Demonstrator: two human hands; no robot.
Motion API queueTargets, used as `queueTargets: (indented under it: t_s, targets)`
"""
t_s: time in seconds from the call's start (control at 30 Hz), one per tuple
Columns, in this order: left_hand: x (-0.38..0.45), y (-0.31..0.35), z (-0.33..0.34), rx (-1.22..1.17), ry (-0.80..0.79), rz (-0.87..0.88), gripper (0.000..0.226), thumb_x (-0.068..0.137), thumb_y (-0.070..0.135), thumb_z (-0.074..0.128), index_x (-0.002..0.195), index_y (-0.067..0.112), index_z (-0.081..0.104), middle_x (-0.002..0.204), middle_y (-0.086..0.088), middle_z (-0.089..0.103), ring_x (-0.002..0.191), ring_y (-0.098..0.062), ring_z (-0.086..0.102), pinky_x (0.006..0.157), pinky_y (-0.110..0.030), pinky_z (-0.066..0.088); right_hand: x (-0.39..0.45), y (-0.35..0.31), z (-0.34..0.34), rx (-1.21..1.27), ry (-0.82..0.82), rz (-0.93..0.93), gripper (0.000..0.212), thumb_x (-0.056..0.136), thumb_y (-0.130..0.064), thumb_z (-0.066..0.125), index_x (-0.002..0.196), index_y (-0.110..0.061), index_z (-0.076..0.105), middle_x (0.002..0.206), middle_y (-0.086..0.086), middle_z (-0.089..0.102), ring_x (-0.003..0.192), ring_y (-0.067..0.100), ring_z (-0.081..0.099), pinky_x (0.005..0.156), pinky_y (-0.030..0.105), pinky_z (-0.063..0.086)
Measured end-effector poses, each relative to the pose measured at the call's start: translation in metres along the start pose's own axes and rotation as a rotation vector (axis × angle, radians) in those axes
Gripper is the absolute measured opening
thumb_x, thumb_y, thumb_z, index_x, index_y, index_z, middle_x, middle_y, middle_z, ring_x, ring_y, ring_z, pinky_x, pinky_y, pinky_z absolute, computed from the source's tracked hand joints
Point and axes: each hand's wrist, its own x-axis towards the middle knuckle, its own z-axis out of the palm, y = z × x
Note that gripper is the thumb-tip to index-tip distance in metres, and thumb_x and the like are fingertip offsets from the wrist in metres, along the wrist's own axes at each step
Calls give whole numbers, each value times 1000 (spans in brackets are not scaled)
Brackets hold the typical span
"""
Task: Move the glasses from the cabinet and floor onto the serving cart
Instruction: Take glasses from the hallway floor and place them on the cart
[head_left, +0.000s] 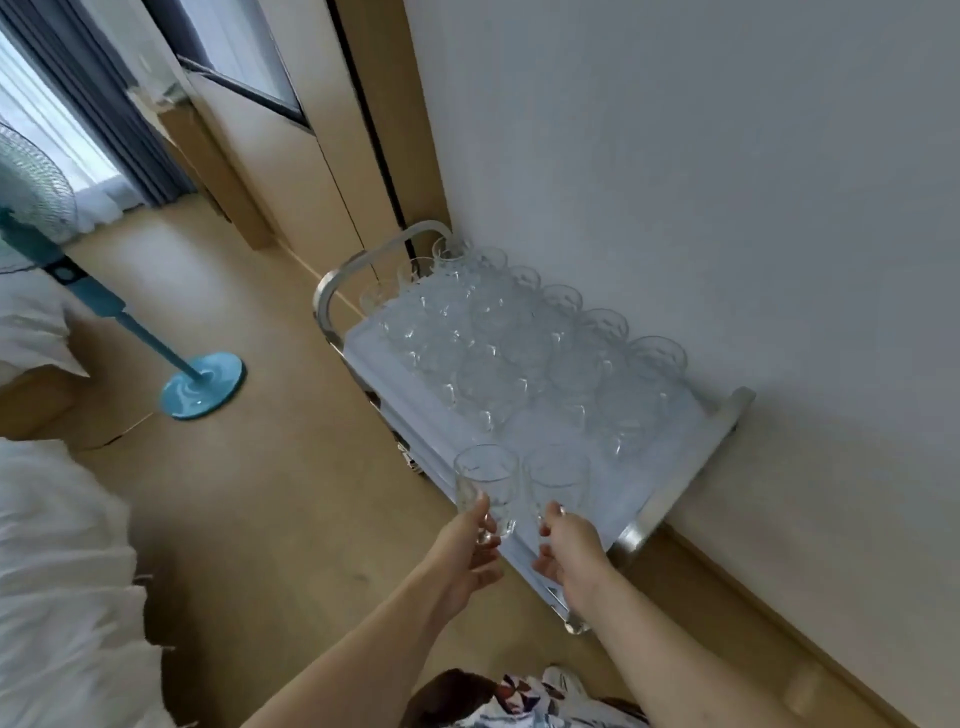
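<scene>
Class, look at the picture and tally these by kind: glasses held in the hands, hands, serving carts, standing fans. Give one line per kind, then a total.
Glasses held in the hands: 2, left glass, right glass
Hands: 2, left hand, right hand
Serving carts: 1, cart
Standing fans: 1, fan
Total: 6

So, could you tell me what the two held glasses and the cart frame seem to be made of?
The glasses look like clear glass: the cart shows through them. The cart frame looks like polished metal, going by its silvery sheen.
</scene>
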Motion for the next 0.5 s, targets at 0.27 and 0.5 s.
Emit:
queueTargets:
  t_s: [0.27, 0.5]
  targets:
    - [47, 28, -2, 173, -162, 19, 28, 99, 39, 58, 92, 13, 64, 101, -6, 58, 92, -21, 54, 79, -38, 52, 23, -2, 5, 3, 152, -56, 32, 107, -30, 41, 102, -7, 63, 88, 11, 58, 78, 26, 58, 79, 41, 56]
    - [84, 54, 6, 498, -336, 107, 25, 105, 24, 48, 97, 7, 65, 114, -8, 58, 120, -26, 54, 104, -42, 50, 32, 3, 22, -96, 391, -49, 30, 107, -27, 39, 96, -12, 63, 97, 12, 63, 90, 30, 65, 80, 41, 59]
